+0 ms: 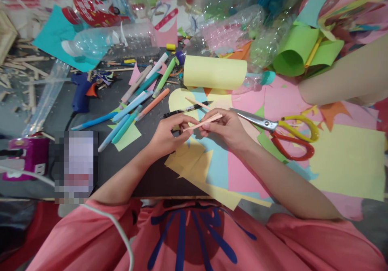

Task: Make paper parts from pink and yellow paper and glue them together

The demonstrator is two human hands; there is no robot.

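Observation:
Both my hands meet over the coloured paper near the middle of the table. My left hand (pixel 170 132) pinches the left end of some thin pale wooden sticks (pixel 204 122). Around their right part, the fingers of my right hand (pixel 227 127) are closed. Just beyond the hands, another pale stick (pixel 197 102) and a black pen (pixel 188 109) lie on the paper. Scissors (pixel 274 126) with yellow and red handles rest to the right of my right hand. A rolled pale yellow paper tube (pixel 215 72) lies behind the hands.
Markers (pixel 133 105) are scattered left of centre. Further left are a blue glue gun (pixel 81 93), a phone (pixel 79 161) and a purple box (pixel 28 155). Plastic bottles (pixel 115 40) line the back. Another person's arm (pixel 342 75) reaches in from the right, near a green paper roll (pixel 295 50).

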